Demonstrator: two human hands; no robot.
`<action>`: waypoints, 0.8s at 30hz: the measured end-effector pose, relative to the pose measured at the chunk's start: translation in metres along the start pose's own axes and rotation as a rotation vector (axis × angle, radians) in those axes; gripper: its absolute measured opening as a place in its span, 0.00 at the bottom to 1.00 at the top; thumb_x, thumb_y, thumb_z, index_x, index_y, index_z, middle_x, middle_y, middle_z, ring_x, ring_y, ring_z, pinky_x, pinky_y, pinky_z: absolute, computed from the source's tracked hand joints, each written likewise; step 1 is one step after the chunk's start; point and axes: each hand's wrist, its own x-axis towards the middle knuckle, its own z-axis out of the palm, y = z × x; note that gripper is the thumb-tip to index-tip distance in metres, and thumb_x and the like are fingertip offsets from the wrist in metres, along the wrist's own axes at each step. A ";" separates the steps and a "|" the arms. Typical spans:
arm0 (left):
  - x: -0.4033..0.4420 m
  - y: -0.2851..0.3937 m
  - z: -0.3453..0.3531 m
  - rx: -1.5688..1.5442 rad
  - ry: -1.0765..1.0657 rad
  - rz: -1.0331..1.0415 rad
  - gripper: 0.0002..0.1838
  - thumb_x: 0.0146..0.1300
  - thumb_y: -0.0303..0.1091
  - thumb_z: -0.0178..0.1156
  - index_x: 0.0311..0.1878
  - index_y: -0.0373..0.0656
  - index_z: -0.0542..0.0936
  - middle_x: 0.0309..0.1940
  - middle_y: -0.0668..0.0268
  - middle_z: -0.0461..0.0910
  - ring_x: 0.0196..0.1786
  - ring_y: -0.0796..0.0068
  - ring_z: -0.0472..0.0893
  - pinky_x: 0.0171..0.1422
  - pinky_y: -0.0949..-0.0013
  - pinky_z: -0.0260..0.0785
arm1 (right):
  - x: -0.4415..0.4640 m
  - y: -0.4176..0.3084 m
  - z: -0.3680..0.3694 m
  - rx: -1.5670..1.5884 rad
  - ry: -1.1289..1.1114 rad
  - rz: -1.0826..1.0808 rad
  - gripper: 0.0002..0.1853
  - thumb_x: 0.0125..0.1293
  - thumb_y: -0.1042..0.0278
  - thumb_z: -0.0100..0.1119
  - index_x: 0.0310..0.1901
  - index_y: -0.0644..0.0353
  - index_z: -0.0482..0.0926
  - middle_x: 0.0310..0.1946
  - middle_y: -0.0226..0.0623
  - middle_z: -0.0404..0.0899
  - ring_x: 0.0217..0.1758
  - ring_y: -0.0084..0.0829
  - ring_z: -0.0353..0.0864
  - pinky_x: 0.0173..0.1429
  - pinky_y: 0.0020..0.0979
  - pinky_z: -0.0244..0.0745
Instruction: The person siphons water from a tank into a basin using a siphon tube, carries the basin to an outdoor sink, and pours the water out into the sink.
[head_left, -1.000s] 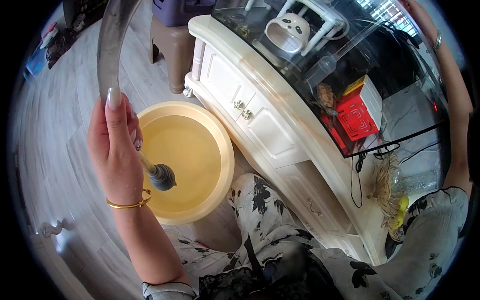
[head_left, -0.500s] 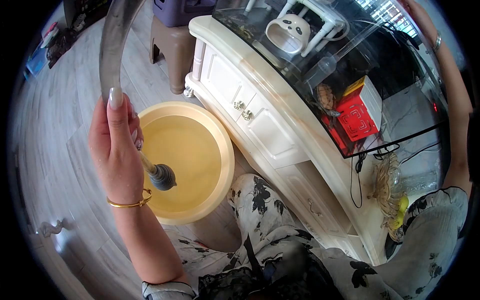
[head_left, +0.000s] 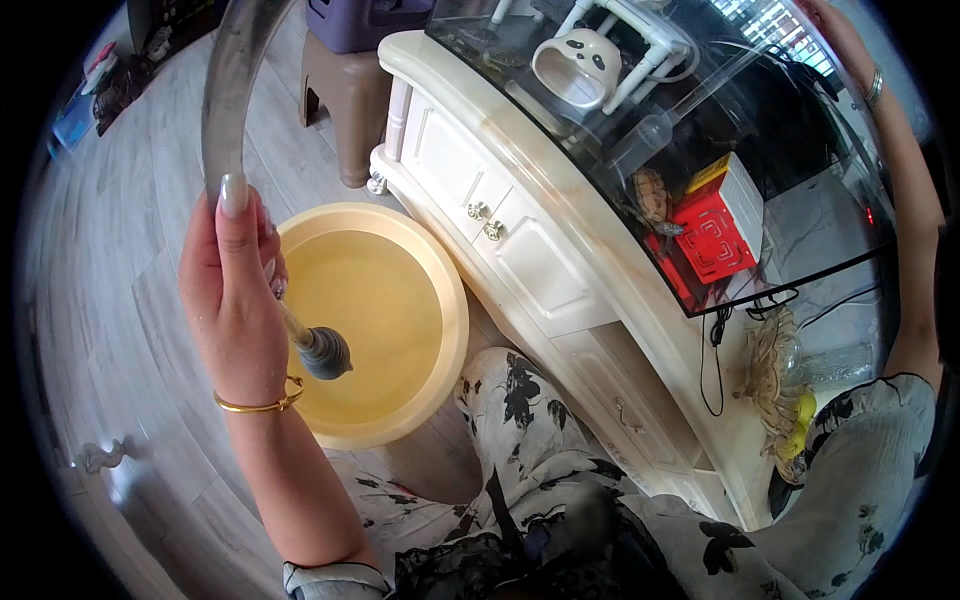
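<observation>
My left hand [head_left: 235, 290] is closed around a clear siphon hose [head_left: 228, 120], thumb pressed along it. The hose arches up out of the top of view, and below my fist a grey ribbed end [head_left: 326, 354] hangs over a cream basin [head_left: 452, 330] of yellow-looking water. At the upper right, my right hand [head_left: 838, 38] is by the far rim of a glass tank [head_left: 790, 280]; its fingers are mostly hidden. Inside the tank, a clear siphon tube [head_left: 645, 145] slants down toward a turtle [head_left: 652, 197] beside a red and white basket-like box [head_left: 718, 235].
The tank stands on a cream cabinet [head_left: 520, 240] right of the basin. A panda-faced white holder [head_left: 580, 68] and white pipes [head_left: 655, 50] are in the tank. A brown stool [head_left: 350, 105] stands behind the basin. Black cables [head_left: 712, 365] hang over the cabinet top.
The turtle by the red box has shifted slightly, its head and front leg in a different pose. My left hand and the hose have barely moved; my right arm stays in place.
</observation>
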 end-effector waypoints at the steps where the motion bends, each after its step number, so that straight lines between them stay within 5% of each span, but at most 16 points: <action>1: 0.000 0.000 0.000 0.005 0.001 0.001 0.14 0.64 0.42 0.42 0.29 0.43 0.68 0.15 0.76 0.58 0.17 0.90 0.55 0.20 0.84 0.48 | 0.000 0.001 0.000 -0.051 -0.004 -0.049 0.13 0.57 0.65 0.46 0.23 0.65 0.73 0.18 0.33 0.72 0.20 0.23 0.68 0.25 0.27 0.63; 3: 0.000 0.001 0.000 -0.007 -0.004 -0.013 0.14 0.64 0.42 0.42 0.29 0.43 0.68 0.15 0.76 0.59 0.17 0.90 0.55 0.20 0.84 0.48 | 0.003 0.007 -0.003 -0.154 -0.012 -0.146 0.13 0.57 0.64 0.46 0.23 0.65 0.74 0.19 0.33 0.72 0.20 0.23 0.69 0.25 0.27 0.64; 6: 0.001 0.000 -0.001 -0.021 -0.011 -0.020 0.14 0.64 0.42 0.42 0.29 0.43 0.68 0.15 0.76 0.59 0.18 0.90 0.55 0.20 0.84 0.48 | 0.019 0.015 -0.019 -0.697 -0.148 -0.340 0.12 0.59 0.65 0.44 0.37 0.63 0.74 0.32 0.50 0.76 0.35 0.45 0.74 0.40 0.37 0.67; 21: 0.000 0.000 0.000 -0.017 -0.004 -0.015 0.14 0.64 0.42 0.42 0.29 0.43 0.67 0.16 0.76 0.58 0.18 0.90 0.55 0.20 0.84 0.47 | 0.023 0.018 -0.021 -0.791 -0.125 -0.341 0.13 0.58 0.63 0.45 0.40 0.61 0.73 0.33 0.48 0.76 0.37 0.45 0.74 0.42 0.36 0.68; 24: 0.000 0.000 0.000 -0.009 -0.002 -0.009 0.14 0.64 0.42 0.42 0.29 0.43 0.68 0.16 0.76 0.58 0.18 0.90 0.55 0.20 0.84 0.47 | 0.000 0.001 -0.001 -0.029 -0.018 -0.015 0.13 0.58 0.64 0.46 0.24 0.65 0.74 0.19 0.34 0.73 0.20 0.24 0.69 0.25 0.26 0.64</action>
